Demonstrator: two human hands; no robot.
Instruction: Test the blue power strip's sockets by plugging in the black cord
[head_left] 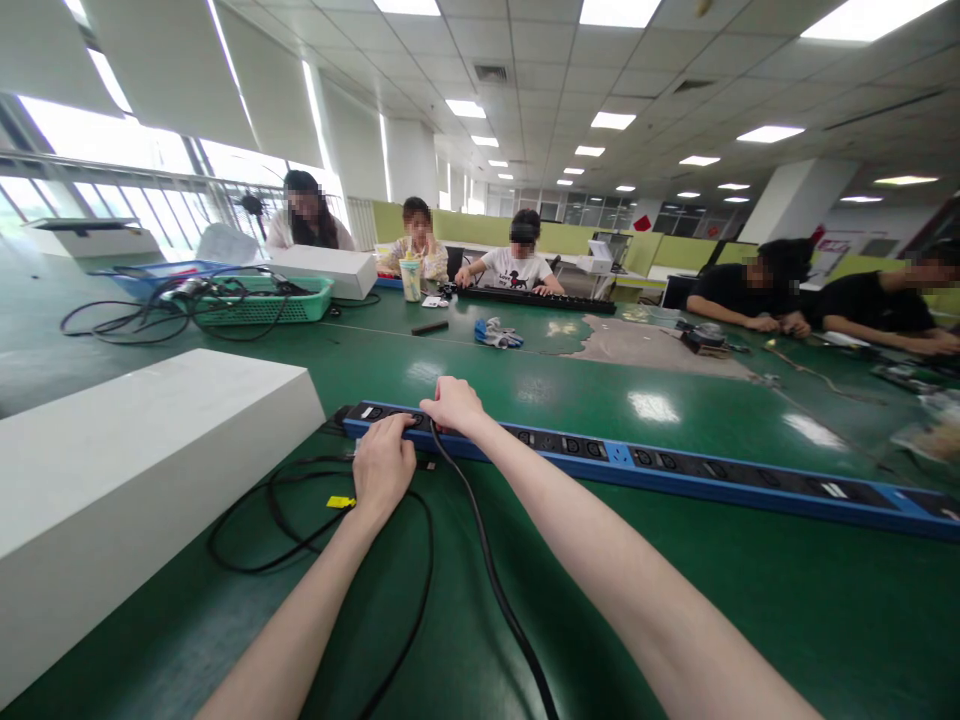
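A long blue-and-black power strip lies across the green table in front of me. My right hand is closed over the strip near its left end, its fingers around the end of a thick black power cord. The plug itself is hidden under those fingers, so I cannot tell how it sits in a socket. Just to the left, my left hand is wrapped over the strip's near edge. A thinner black cable with a yellow tag loops beside my left wrist.
A large white box stands at the left. Farther back are a green basket of tangled cables, a white box, a cup and blue-grey gloves. Several people sit across the table; one handles a black strip.
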